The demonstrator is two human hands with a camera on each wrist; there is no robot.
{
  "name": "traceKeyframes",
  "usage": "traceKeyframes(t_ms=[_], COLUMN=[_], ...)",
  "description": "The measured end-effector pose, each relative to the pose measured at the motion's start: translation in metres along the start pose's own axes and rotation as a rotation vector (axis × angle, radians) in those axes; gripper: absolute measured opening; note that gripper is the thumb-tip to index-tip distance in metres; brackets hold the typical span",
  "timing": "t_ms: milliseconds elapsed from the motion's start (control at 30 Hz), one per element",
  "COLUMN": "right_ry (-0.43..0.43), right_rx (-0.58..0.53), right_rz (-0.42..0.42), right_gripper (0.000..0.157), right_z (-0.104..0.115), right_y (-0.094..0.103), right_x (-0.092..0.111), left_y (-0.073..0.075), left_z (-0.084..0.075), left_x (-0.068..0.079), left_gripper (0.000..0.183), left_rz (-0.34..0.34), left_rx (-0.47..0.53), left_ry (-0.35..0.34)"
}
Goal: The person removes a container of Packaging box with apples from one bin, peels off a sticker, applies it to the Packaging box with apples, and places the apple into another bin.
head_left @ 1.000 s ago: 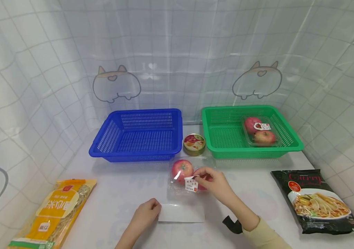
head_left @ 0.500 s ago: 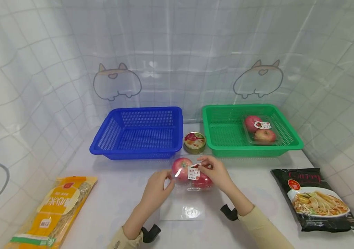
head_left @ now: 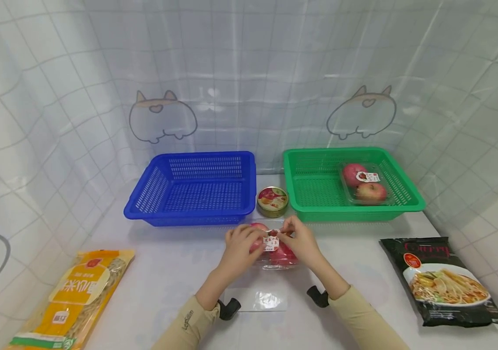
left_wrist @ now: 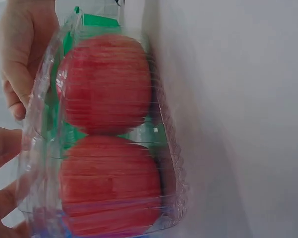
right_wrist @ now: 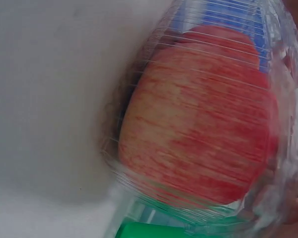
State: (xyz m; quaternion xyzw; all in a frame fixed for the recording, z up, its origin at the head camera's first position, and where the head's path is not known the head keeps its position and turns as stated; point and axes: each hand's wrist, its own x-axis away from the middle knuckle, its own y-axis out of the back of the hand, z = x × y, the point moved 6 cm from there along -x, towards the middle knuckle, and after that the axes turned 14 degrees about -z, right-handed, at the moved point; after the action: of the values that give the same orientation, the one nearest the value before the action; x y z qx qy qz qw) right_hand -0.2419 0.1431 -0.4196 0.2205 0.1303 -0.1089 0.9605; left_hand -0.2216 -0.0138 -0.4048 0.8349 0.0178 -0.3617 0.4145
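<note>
A clear plastic clamshell box [head_left: 275, 266] of red apples [left_wrist: 109, 183] stands on the table in front of me. On its lid lies a white printed sticker label [head_left: 271, 243]. My right hand [head_left: 305, 245] pinches the label's upper right corner between thumb and fingertip. From the other side my left hand [head_left: 242, 250] reaches over the lid, its fingertips touching near the label's upper left edge. In the left wrist view its finger and thumb [left_wrist: 7, 198] sit apart against the lid. The right fingertips are mostly hidden in the right wrist view.
Behind stand a blue basket [head_left: 205, 197] and a green basket [head_left: 319, 192] holding another labelled apple box [head_left: 369, 187]. Between them is a round tin [head_left: 273, 201]. A white sheet [head_left: 262, 299] lies in front, a yellow bag [head_left: 78, 296] left, a black noodle packet [head_left: 446, 282] right.
My left hand has left the white sheet, moving up and right onto the apple box lid. My right hand has shifted slightly up, and the label has moved up with it.
</note>
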Motion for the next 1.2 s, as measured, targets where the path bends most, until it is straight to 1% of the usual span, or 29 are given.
traceKeyframes(t_ms=[167, 233, 367, 467, 567, 700, 800, 867, 967, 1100, 1200], right_ry=[0.043, 0.077, 0.151, 0.180, 0.233, 0.331, 0.376, 0.385, 0.380, 0.343, 0.298], right_rx=[0.036, 0.070, 0.153, 0.203, 0.255, 0.338, 0.393, 0.425, 0.453, 0.477, 0.499], right_rz=[-0.007, -0.010, -0.020, -0.025, -0.031, -0.054, -0.072, -0.070, -0.051, -0.009, 0.032], right_gripper=[0.023, 0.025, 0.030, 0.032, 0.031, 0.028, 0.024, 0.023, 0.027, 0.037, 0.044], right_z=[-0.001, 0.001, 0.006, 0.008, 0.010, 0.011, 0.011, 0.009, 0.007, 0.002, -0.001], right_y=[-0.002, -0.003, -0.002, -0.003, -0.004, -0.006, -0.005, -0.005, -0.005, -0.005, -0.006], right_x=[-0.001, 0.000, 0.003, 0.006, 0.008, 0.011, 0.013, 0.014, 0.017, 0.018, 0.019], left_y=[-0.006, -0.009, -0.012, -0.013, -0.012, -0.012, -0.013, -0.014, -0.016, -0.020, -0.024], left_z=[0.005, 0.007, 0.009, 0.010, 0.009, 0.006, 0.006, 0.006, 0.009, 0.013, 0.019], left_x=[-0.003, -0.003, -0.004, -0.004, -0.005, -0.004, -0.003, -0.002, -0.001, -0.001, -0.001], left_gripper=[0.026, 0.029, 0.032, 0.032, 0.032, 0.031, 0.029, 0.029, 0.032, 0.042, 0.048], left_rz=[0.026, 0.037, 0.052, 0.058, 0.056, 0.049, 0.051, 0.055, 0.067, 0.120, 0.166], left_rx=[0.006, 0.024, 0.048, 0.052, 0.036, -0.002, -0.015, -0.020, -0.037, -0.062, -0.093], left_ry=[0.051, 0.078, 0.111, 0.119, 0.098, 0.032, -0.004, -0.009, 0.007, 0.062, 0.110])
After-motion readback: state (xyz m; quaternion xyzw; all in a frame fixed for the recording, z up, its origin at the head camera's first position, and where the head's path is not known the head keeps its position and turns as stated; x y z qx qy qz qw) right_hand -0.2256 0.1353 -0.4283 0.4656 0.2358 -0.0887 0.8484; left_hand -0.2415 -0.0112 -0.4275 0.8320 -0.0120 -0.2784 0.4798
